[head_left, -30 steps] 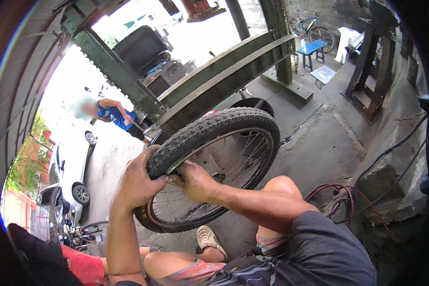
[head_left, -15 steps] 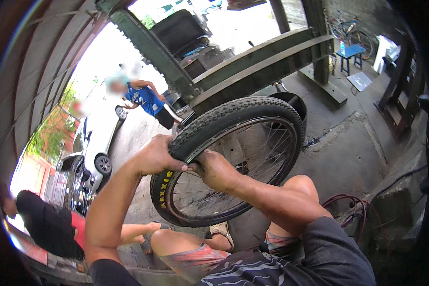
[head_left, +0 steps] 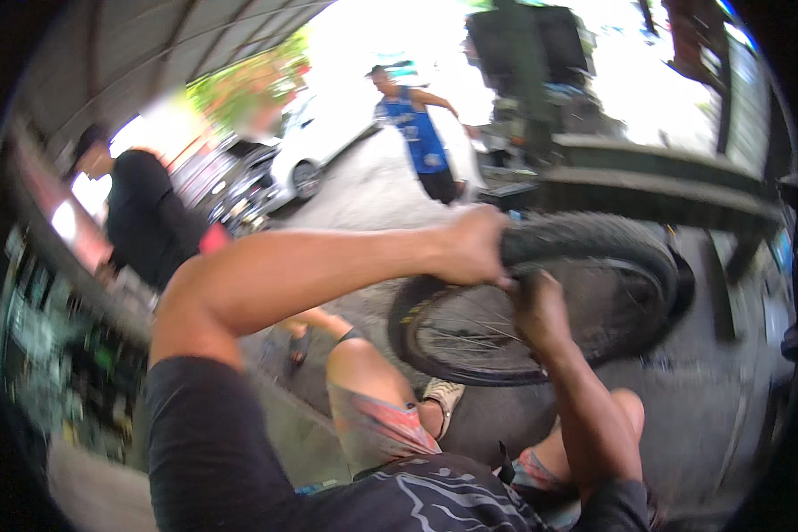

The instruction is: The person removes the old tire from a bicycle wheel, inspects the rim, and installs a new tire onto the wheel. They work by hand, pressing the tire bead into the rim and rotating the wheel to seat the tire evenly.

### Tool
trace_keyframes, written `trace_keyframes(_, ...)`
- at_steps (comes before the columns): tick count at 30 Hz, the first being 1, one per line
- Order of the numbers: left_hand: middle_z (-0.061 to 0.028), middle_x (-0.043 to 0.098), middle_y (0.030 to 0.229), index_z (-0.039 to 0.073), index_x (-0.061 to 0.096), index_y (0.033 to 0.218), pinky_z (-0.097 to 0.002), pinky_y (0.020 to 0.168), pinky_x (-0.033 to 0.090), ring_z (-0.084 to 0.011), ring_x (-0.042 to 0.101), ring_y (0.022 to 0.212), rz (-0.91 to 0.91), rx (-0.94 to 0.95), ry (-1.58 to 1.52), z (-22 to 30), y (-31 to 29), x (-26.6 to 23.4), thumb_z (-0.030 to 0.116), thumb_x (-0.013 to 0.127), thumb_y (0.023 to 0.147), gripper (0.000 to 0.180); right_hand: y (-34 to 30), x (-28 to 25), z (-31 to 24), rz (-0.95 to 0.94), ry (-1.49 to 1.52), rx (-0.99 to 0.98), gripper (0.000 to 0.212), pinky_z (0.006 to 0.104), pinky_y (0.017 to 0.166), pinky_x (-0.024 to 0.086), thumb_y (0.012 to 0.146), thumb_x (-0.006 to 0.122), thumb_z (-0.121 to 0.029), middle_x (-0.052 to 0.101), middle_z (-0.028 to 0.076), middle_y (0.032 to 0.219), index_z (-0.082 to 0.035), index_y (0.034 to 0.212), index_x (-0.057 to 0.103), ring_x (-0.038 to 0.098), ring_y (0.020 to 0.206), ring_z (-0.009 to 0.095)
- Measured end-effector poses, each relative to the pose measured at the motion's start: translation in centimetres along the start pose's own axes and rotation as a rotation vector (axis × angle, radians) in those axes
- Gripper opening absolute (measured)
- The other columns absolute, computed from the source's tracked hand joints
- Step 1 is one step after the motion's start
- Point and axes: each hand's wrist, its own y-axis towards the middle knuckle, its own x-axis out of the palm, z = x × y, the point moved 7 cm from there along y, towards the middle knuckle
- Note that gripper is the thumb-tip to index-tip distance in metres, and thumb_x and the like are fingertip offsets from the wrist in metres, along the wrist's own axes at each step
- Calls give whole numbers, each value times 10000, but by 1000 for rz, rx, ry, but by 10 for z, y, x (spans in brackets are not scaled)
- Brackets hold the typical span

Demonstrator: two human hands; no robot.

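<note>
A bicycle wheel (head_left: pixel 594 238) with a black knobby tire, thin spokes and yellow lettering on the sidewall is tilted in front of my knees. My left hand (head_left: pixel 472 246) wraps over the tire's upper left part from outside. My right hand (head_left: pixel 541 310) reaches up through the inner side of the wheel, its fingers closed at the tire edge and rim close to my left thumb. Motion blur hides exactly how the tire bead sits between the fingers. Behind the wheel's right side a dark, rounded container (head_left: pixel 683 288) partly shows.
A person in a blue sleeveless top (head_left: pixel 421 137) stands beyond the wheel. Another person in black (head_left: pixel 146 213) is at the left. Green metal beams (head_left: pixel 656 191) cross the back right, with a white car (head_left: pixel 315 146) farther off. Shelves of blurred items (head_left: pixel 71 346) line the left.
The view has swung left, so the wheel and hands appear farther right. Both hands keep their grip at the tire edge. The person in black now appears more upright.
</note>
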Motion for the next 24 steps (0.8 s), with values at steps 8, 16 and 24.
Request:
trace_keyframes(8,-280,774,935,-57,794,946,-460,875,614,-397,788,946,126,-27,89,3,-16,-6,326,963,729,471,2,-2,-13,36,48,-173,274,471,969,531,1028,689,-109,739,284,1214,21,1269,691,695,1186,464)
trace_keyframes(16,-234,758,967,-29,709,1098,-477,915,584,-380,764,969,146,65,58,0,-28,-10,288,946,725,545,-2,2,-22,7,-1,-177,217,476,976,524,1018,693,-88,731,294,1181,34,1196,710,678,1148,495)
trace_keyframes(24,-220,799,982,-60,754,1124,-421,905,587,-284,759,902,-22,-70,-79,-7,-10,-4,248,932,707,548,-3,-6,-15,-123,2,-57,309,507,1011,521,985,736,-133,717,319,1213,37,1241,698,673,1182,493)
